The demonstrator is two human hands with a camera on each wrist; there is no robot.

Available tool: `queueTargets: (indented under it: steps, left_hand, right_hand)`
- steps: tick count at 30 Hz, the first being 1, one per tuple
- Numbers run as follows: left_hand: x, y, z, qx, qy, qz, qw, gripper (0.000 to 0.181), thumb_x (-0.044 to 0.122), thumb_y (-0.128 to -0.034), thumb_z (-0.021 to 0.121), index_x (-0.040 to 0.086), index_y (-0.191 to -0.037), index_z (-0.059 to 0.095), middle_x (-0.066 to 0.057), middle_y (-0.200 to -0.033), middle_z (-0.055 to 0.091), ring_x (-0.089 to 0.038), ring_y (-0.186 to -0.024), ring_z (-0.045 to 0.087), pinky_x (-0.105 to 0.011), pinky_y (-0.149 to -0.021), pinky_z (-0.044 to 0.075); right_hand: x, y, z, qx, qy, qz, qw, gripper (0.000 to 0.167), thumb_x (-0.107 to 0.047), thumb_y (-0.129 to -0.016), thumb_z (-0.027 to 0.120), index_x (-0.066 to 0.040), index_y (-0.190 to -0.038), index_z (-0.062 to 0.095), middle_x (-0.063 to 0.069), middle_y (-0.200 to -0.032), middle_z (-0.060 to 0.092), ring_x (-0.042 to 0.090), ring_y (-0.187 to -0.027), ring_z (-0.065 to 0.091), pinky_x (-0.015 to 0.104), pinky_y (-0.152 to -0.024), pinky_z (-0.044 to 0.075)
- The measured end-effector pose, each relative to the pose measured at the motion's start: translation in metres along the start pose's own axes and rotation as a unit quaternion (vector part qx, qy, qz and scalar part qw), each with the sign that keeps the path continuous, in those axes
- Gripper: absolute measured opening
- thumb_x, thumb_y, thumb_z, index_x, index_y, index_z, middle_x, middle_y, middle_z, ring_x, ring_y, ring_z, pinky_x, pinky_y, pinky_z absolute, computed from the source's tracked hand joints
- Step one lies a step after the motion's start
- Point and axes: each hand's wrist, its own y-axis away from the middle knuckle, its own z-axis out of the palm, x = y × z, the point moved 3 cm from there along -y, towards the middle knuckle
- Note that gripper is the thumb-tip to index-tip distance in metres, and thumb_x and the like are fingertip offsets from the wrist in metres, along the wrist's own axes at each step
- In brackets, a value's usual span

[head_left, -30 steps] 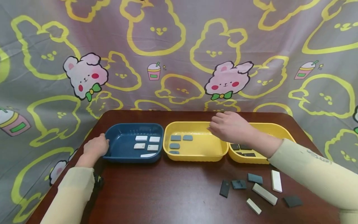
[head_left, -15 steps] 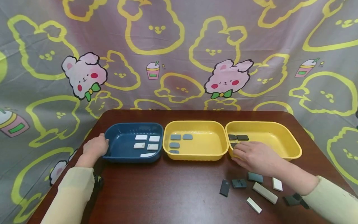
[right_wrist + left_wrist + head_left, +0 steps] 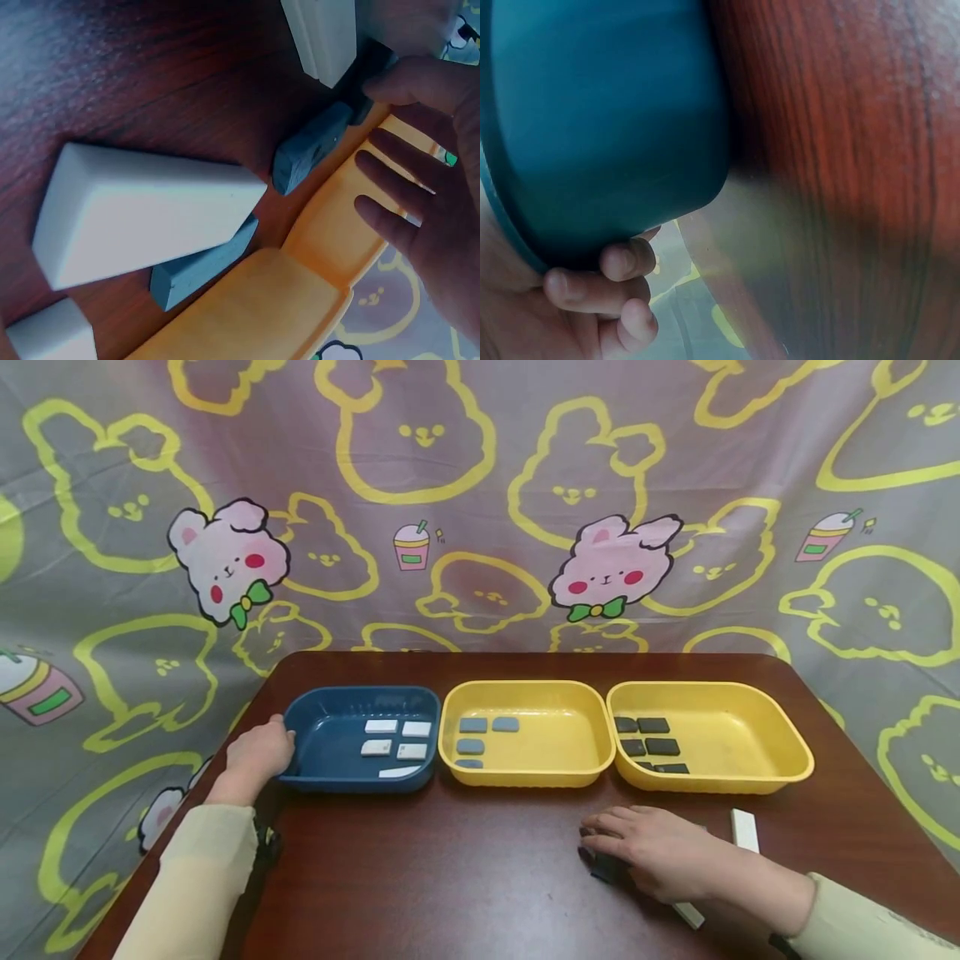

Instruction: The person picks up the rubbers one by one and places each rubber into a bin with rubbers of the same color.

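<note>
My left hand (image 3: 261, 748) grips the left end of the blue tray (image 3: 322, 783); in the left wrist view its curled fingers (image 3: 585, 291) lie against the tray's outer wall. The tray holds several white blocks (image 3: 381, 727). My right hand (image 3: 652, 847) is low over the table, thumb and forefinger at a small black block (image 3: 373, 67), which they appear to pinch. Its other fingers are spread. The hand partly hides the blocks below it. Beside it in the right wrist view lie a grey-green block (image 3: 311, 150) and a large pale block (image 3: 150, 214).
The middle yellow tray (image 3: 525, 779) holds several grey-blue blocks (image 3: 472, 725). In the right yellow tray (image 3: 720, 783) are several black blocks (image 3: 662, 747). A white block (image 3: 745, 829) lies right of my hand. A patterned cloth (image 3: 480, 485) hangs behind the table.
My right hand has come down from above the yellow trays, across the right one's front edge, to the black block on the table. My left hand has stayed on the blue tray.
</note>
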Motion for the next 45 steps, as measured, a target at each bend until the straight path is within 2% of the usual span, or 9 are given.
queueTargets:
  steps: [4,12,19,24,31,34,38,41,45]
  left_hand:
    - [-0.001,0.001,0.000,-0.001,-0.001,0.000,1.0000,0.051,0.017,-0.1021,0.043,-0.021,-0.135,0.031,-0.041,-0.114,0.052,-0.050,-0.091,0.058,-0.060,-0.077,0.047]
    - [0.000,0.001,0.001,0.003,0.003,0.000,1.0000,0.050,0.017,-0.1019,0.044,-0.021,-0.134,0.031,-0.040,-0.114,0.052,-0.050,-0.092,0.058,-0.060,-0.078,0.047]
    - [0.000,0.001,0.000,0.006,0.007,0.001,1.0000,0.051,0.017,-0.1019,0.043,-0.021,-0.135,0.031,-0.041,-0.117,0.050,-0.051,-0.094,0.057,-0.060,-0.079,0.047]
    - [-0.002,0.001,0.000,0.000,0.009,-0.003,1.0000,0.052,0.017,-0.1019,0.043,-0.020,-0.136,0.030,-0.041,-0.122,0.048,-0.052,-0.100,0.055,-0.061,-0.081,0.046]
    - [-0.004,-0.001,-0.001,0.001,0.018,0.006,0.9998,0.052,0.019,-0.1015,0.043,-0.020,-0.135,0.034,-0.041,-0.128,0.044,-0.054,-0.108,0.051,-0.063,-0.086,0.043]
    - [-0.004,-0.001,-0.005,-0.011,0.013,0.014,0.9998,0.053,0.022,-0.1009,0.045,-0.020,-0.133,0.037,-0.040,-0.128,0.045,-0.053,-0.108,0.051,-0.064,-0.086,0.042]
    - [0.001,-0.001,-0.015,-0.019,-0.015,0.016,0.9996,0.057,0.030,-0.0993,0.051,-0.019,-0.127,0.043,-0.036,-0.112,0.056,-0.047,-0.093,0.058,-0.060,-0.079,0.046]
    - [0.014,-0.002,-0.025,0.011,-0.042,0.012,0.9990,0.062,0.035,-0.0980,0.054,-0.021,-0.122,0.042,-0.031,-0.092,0.059,-0.041,-0.079,0.060,-0.056,-0.071,0.049]
    - [0.042,-0.001,-0.037,0.101,-0.057,0.016,0.9931,0.061,0.034,-0.0969,0.056,-0.020,-0.122,0.042,-0.034,-0.096,0.056,-0.046,-0.087,0.058,-0.058,-0.073,0.049]
  right_hand:
    - [-0.001,-0.004,0.005,-0.001,0.023,-0.010,0.9997,0.047,-0.004,-0.072,0.069,-0.014,-0.117,0.066,0.005,-0.119,0.060,0.022,-0.106,0.058,0.040,-0.086,0.050]
    - [0.001,-0.013,0.005,0.003,0.013,-0.020,0.9997,0.029,-0.007,-0.072,0.075,-0.018,-0.098,0.067,-0.007,-0.093,0.053,0.012,-0.083,0.055,0.031,-0.072,0.050]
    - [0.002,-0.016,0.003,-0.007,0.002,-0.017,0.9998,0.026,-0.008,-0.073,0.076,-0.019,-0.096,0.067,-0.009,-0.090,0.052,0.010,-0.080,0.055,0.030,-0.071,0.050]
    - [0.004,-0.017,0.000,0.010,0.007,-0.015,0.9998,0.027,-0.008,-0.072,0.074,-0.018,-0.095,0.066,-0.009,-0.088,0.051,0.011,-0.079,0.055,0.031,-0.071,0.049]
    - [0.010,-0.016,-0.023,0.039,0.012,0.013,0.9991,0.034,-0.010,-0.068,0.076,-0.016,-0.099,0.064,-0.008,-0.089,0.052,0.011,-0.078,0.053,0.031,-0.069,0.048]
    - [0.014,-0.015,-0.036,0.043,0.014,0.032,0.9985,0.036,-0.011,-0.067,0.080,-0.014,-0.099,0.063,-0.008,-0.090,0.052,0.010,-0.075,0.052,0.030,-0.066,0.049]
    - [0.023,-0.011,-0.053,0.066,0.019,0.064,0.9956,0.038,-0.010,-0.067,0.080,-0.015,-0.100,0.061,-0.010,-0.090,0.053,0.007,-0.072,0.050,0.029,-0.063,0.049]
    - [0.033,-0.007,-0.064,0.083,0.029,0.089,0.9921,0.041,-0.009,-0.066,0.079,-0.015,-0.102,0.061,-0.009,-0.093,0.056,0.008,-0.074,0.052,0.031,-0.065,0.050]
    - [0.047,-0.002,-0.077,0.079,0.045,0.134,0.9868,0.041,-0.013,-0.067,0.083,-0.013,-0.103,0.064,-0.006,-0.092,0.059,0.010,-0.074,0.055,0.033,-0.066,0.052]
